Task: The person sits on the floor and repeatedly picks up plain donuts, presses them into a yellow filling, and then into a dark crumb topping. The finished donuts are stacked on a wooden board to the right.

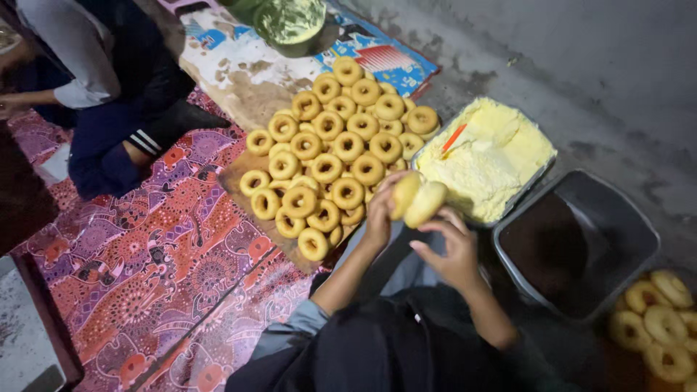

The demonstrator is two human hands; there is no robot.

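A patterned red and purple cloth covers the floor, and on it lies a wooden board stacked with golden ring pastries. Beside the board sits a metal tray of pale yellow cream, an orange-handled spreader stuck in it, and next to that a dark, empty-looking tub. More rings lie at the lower right edge. Another person sits across the cloth, and a bowl of greenish paste stands at the top.

Both hands are raised just over the near corner of the cream tray. The left hand is curled around one round piece; the right hand has its fingers closed on a second round piece, and the two pieces touch face to face.

To my eye the step is pressing two halves together over a filling. Doing it well seems to call for lining up the edges all round, squeezing evenly and lightly so cream does not ooze out, and keeping the work above the tray so any drips fall there and not on the cloth. Whether cream is already between them, I cannot tell.
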